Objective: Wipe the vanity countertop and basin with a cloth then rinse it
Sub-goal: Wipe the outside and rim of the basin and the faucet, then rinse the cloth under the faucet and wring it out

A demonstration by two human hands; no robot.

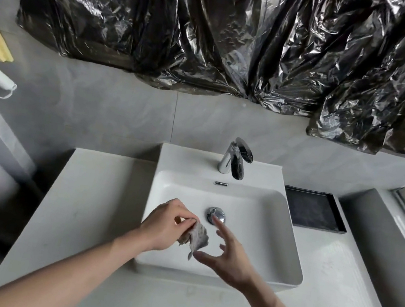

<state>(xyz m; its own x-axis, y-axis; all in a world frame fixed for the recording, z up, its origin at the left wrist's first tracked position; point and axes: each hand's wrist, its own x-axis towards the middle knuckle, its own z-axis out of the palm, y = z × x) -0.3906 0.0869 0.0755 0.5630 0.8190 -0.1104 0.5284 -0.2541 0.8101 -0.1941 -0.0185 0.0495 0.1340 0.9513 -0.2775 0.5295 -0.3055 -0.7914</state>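
Cloth (197, 236), grey and crumpled, hangs over the white basin (260, 217), pinched between the curled thumb and fingertips of the left hand (165, 225). Just beside it, the right hand (227, 256) is spread wide, fingers straight and apart, holding nothing; its thumb tip sits close under the cloth's dangling corner. The chrome drain stopper (215, 214) lies just beyond the right fingertips.
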